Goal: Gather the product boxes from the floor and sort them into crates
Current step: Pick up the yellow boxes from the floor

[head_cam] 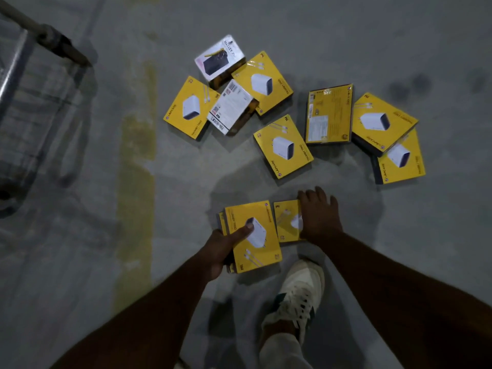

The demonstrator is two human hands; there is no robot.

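My left hand (223, 249) grips a stack of yellow charger boxes (255, 235), thumb on the top box. Beside it on the right, my right hand (318, 217) holds another yellow box (286, 222) by its right edge, just above the floor. Several more yellow boxes lie scattered on the grey floor beyond, such as one in the middle (283, 146), one at the left (187, 107) and a pair overlapping at the right (386, 123). One yellow box (328, 114) lies back side up. Two white boxes (219, 58) (233, 106) lie among the far ones.
A metal cart or rack with a dark wheel (24, 107) stands at the left edge. A worn yellow floor stripe (135, 182) runs between it and the boxes. My white sneaker (298, 294) is planted below my hands.
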